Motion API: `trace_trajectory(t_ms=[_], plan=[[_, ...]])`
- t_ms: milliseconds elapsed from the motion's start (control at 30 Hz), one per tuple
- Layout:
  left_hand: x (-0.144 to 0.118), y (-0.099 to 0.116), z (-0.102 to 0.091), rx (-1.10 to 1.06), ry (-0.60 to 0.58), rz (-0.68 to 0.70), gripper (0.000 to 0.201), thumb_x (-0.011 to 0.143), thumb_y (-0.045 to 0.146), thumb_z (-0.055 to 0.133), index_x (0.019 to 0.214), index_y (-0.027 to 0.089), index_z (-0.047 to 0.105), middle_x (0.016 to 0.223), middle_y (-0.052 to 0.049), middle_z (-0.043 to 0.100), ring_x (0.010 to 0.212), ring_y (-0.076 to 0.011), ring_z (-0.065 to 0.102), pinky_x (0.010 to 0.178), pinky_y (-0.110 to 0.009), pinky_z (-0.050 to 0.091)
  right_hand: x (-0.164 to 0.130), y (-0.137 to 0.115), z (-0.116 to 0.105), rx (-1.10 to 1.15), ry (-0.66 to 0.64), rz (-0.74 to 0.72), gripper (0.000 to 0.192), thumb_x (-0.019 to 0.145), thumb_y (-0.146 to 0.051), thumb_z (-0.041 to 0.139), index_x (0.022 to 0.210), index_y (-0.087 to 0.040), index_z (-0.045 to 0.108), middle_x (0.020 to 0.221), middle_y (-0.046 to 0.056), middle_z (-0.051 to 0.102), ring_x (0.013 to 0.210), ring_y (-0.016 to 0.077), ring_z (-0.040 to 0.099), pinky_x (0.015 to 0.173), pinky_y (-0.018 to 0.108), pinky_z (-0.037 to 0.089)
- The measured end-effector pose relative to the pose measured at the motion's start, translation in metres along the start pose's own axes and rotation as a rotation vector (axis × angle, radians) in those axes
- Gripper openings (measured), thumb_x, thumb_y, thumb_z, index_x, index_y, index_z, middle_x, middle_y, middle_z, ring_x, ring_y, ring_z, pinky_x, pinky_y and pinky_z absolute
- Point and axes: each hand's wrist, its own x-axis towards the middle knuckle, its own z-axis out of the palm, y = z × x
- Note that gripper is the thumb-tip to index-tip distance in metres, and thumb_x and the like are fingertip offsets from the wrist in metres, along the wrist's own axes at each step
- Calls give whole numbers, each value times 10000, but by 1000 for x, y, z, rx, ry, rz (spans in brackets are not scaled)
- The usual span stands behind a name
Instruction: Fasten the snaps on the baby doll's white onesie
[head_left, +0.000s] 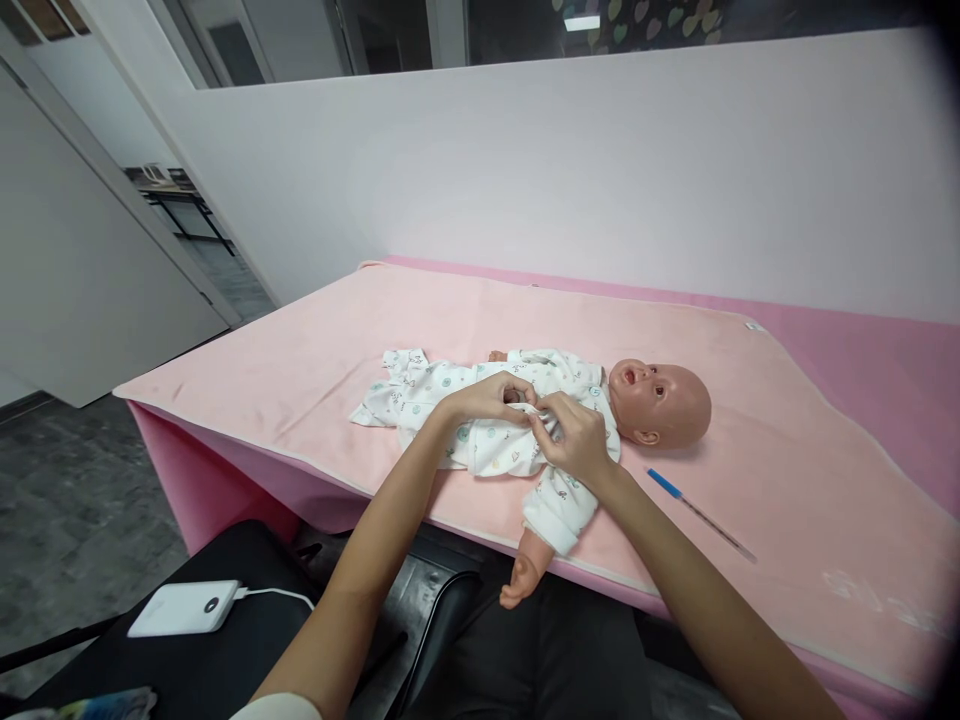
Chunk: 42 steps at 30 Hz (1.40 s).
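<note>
A baby doll (664, 405) lies on its back on the table, head toward the right. It wears a white patterned top (506, 450) and matching trousers (435, 382). My left hand (491, 397) is closed on the front of the top, thumb and fingers curled round the fabric. Close beside it, my right hand (574, 432) pinches the edge of the same top near the doll's chest. Below my right wrist, one doll arm (529, 565) in a white sleeve hangs past the table's front edge. What lies between my fingertips besides cloth is too small to tell.
A peach blanket (300, 370) covers most of the pink-covered table. A pen with a blue cap (701, 512) lies right of the doll. A white power bank (185, 608) with a cable rests on a black chair (247, 570) at the left. A white wall (562, 180) stands behind.
</note>
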Motion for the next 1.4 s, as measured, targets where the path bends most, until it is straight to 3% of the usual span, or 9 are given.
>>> trace_trajectory(t_ms=[133, 267, 500, 733, 1000, 1400], plan=[[0, 0, 0, -48, -9, -4, 179, 645, 244, 647, 735, 102, 584, 615, 32, 484, 534, -52, 379, 510, -186, 294, 0, 0, 0, 1, 0, 0, 96, 807, -242, 486, 859, -182, 539, 751, 7, 606, 652, 108, 553, 565, 221, 354], [2, -2, 1, -73, 13, 41, 136, 635, 187, 632, 732, 104, 587, 689, 3, 547, 658, -88, 485, 610, -198, 369, -1, 0, 1, -10, -4, -2, 104, 803, -233, 485, 872, -185, 546, 751, 3, 608, 652, 107, 553, 561, 223, 353], [2, -3, 5, 91, 89, 8, 141, 626, 138, 573, 758, 113, 617, 703, -4, 588, 683, -115, 527, 638, -214, 393, -1, 1, 2, -40, 0, -5, 104, 802, -213, 488, 875, -178, 553, 749, 2, 609, 643, 102, 547, 548, 223, 342], [0, 0, 5, 70, 12, 95, 233, 588, 132, 628, 820, 120, 617, 791, -12, 613, 739, -118, 544, 687, -221, 404, -1, 1, 4, -40, -3, 1, 80, 800, -201, 493, 850, -179, 552, 728, 3, 603, 630, 109, 533, 564, 229, 350], [0, -4, 4, 154, 64, 60, 224, 621, 112, 577, 828, 118, 662, 761, -16, 642, 702, -116, 555, 648, -210, 402, -2, 2, 4, -25, 1, 6, 65, 806, -210, 495, 818, -183, 554, 714, 1, 599, 612, 103, 521, 553, 225, 341], [-1, -5, 1, 141, 69, -7, 265, 676, 287, 639, 873, 118, 695, 817, -52, 684, 771, -151, 600, 686, -217, 425, -2, 2, 4, -25, -1, 16, 81, 807, -203, 482, 798, -183, 560, 694, 6, 588, 616, 109, 522, 555, 232, 332]])
